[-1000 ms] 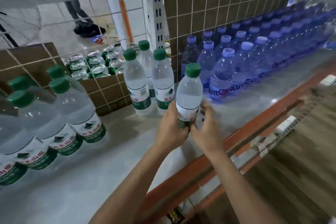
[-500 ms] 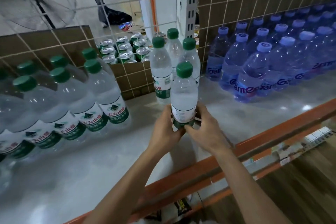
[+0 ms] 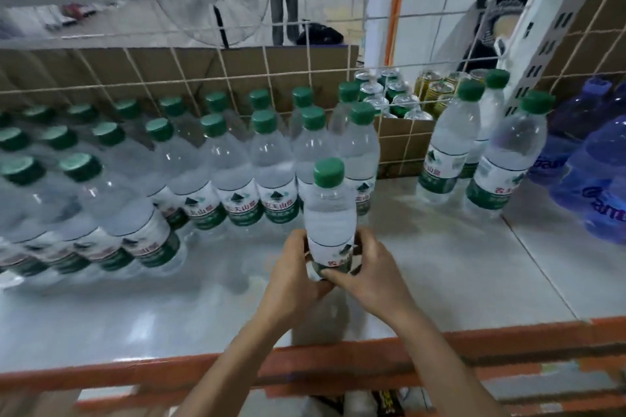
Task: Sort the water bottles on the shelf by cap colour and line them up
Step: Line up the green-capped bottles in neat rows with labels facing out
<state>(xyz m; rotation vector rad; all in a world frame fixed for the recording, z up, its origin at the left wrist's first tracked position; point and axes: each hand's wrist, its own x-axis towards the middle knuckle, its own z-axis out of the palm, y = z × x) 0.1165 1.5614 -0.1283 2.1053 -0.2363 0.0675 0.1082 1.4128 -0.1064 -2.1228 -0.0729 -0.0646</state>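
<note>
Head view: You hold a green-capped bottle [image 3: 330,213] upright over the shelf [image 3: 457,281], your left hand [image 3: 291,276] and right hand [image 3: 379,278] wrapped round its lower label from either side, with the fingers [image 3: 369,250] clamped on the plastic. Your hands hide its base, so you cannot tell whether it is standing on the shelf or lifted.

A second ago this bottle was out in front of the blue bottles [image 3: 589,179]. Since then it has travelled left with your gaze, and it now stands just in front of the right end of the green-capped rows [image 3: 237,159]. That puts it at its own colour group. By the look of it, what remains is to set it down in line at the end of the front row.

Three green-capped strays [image 3: 450,142] stand well apart from the rows, close beside the blue block, so the sort looks unfinished.

Behind the wire grid [image 3: 411,142], an open cardboard box [image 3: 394,134] holds drink cans [image 3: 389,91] packed upright. Those to the left have silvery tops with green sides, and those to the right are yellowish. Every bottle in sight is capped and looks full of clear water. The orange front rail [image 3: 338,366] runs beneath your forearms.
</note>
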